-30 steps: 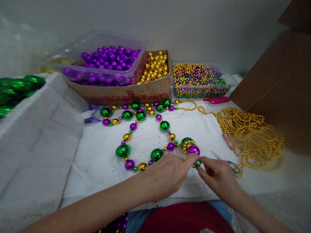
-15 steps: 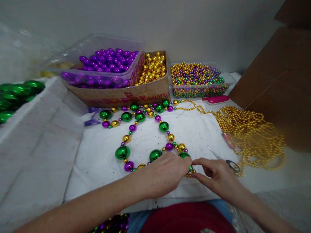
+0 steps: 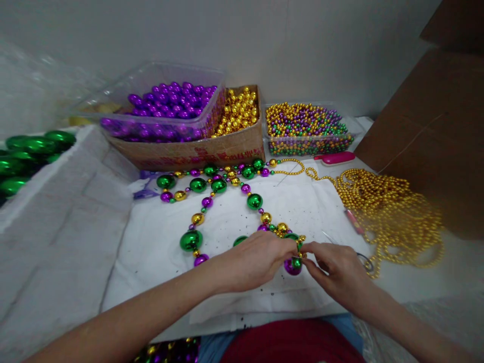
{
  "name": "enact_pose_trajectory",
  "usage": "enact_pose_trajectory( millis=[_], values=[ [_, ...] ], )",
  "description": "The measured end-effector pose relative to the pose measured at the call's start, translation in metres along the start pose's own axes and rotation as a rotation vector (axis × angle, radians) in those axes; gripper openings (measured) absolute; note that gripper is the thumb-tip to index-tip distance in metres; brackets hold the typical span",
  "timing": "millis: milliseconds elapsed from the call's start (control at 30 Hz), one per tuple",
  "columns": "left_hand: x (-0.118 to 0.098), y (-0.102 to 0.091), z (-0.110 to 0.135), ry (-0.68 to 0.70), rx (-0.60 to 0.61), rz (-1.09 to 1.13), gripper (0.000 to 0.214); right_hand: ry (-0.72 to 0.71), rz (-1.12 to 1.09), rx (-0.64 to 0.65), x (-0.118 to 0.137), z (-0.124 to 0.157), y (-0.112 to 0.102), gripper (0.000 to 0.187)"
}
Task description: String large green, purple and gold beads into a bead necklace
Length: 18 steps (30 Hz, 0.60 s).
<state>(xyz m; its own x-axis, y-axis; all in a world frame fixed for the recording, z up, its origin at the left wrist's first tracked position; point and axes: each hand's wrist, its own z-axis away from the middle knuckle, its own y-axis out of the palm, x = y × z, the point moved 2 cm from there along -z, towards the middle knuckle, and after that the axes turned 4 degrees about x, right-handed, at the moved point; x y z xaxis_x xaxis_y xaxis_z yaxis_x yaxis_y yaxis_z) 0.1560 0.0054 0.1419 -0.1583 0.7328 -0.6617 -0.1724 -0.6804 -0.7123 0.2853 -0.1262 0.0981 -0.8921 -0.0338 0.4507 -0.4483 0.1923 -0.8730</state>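
Observation:
A necklace of green, purple and gold beads lies looped on a white cloth. My left hand is closed, pinching the strand near a purple bead at the loop's near end. My right hand meets it from the right, its fingertips pinched on the same spot beside a small green bead. Both hands hide part of the strand.
A cardboard box holds a clear tub of purple balls and gold balls. A tray of small mixed beads, a pink tool, a gold bead-chain pile and scissors are at the right. Green balls sit left.
Both hands have stayed pinched together at the loop's near end. The purple bead, above my fingers a second ago, now hangs below them, and the strand's large green bead is mostly covered.

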Motion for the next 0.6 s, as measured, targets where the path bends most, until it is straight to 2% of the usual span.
enact_pose_trajectory(
  millis=[67, 133, 200, 300, 333, 400, 433, 500, 567, 600],
  values=[
    [0.003, -0.010, -0.004, 0.012, -0.024, 0.167, 0.027, -0.061, 0.104, -0.072, -0.004, -0.008, -0.004, 0.015],
    [0.003, -0.025, -0.008, 0.000, -0.087, 0.329, 0.024, -0.133, 0.252, -0.152, -0.006, -0.024, -0.020, 0.017],
    [-0.006, -0.048, -0.010, -0.005, -0.202, 0.455, 0.021, -0.202, 0.429, -0.260, -0.003, -0.046, -0.053, 0.023],
    [-0.034, -0.090, -0.003, 0.050, -0.425, 0.585, 0.019, -0.277, 0.577, -0.442, 0.017, -0.077, -0.119, 0.031],
    [-0.043, -0.100, 0.001, 0.069, -0.487, 0.629, 0.020, -0.276, 0.578, -0.469, 0.025, -0.083, -0.137, 0.035],
    [-0.053, -0.108, 0.009, 0.071, -0.522, 0.730, 0.021, -0.267, 0.527, -0.398, 0.039, -0.090, -0.155, 0.044],
    [-0.052, -0.105, 0.011, 0.061, -0.500, 0.793, 0.022, -0.244, 0.469, -0.406, 0.042, -0.090, -0.154, 0.043],
    [-0.037, -0.084, 0.011, 0.036, -0.400, 0.951, 0.021, -0.223, 0.305, -0.437, 0.041, -0.084, -0.132, 0.035],
    [-0.011, -0.052, 0.008, 0.002, -0.296, 1.140, 0.020, -0.155, 0.062, -0.340, 0.030, -0.075, -0.090, 0.026],
    [0.003, -0.035, 0.006, -0.017, -0.255, 1.235, 0.020, -0.073, -0.091, -0.256, 0.022, -0.070, -0.066, 0.024]
  ],
)
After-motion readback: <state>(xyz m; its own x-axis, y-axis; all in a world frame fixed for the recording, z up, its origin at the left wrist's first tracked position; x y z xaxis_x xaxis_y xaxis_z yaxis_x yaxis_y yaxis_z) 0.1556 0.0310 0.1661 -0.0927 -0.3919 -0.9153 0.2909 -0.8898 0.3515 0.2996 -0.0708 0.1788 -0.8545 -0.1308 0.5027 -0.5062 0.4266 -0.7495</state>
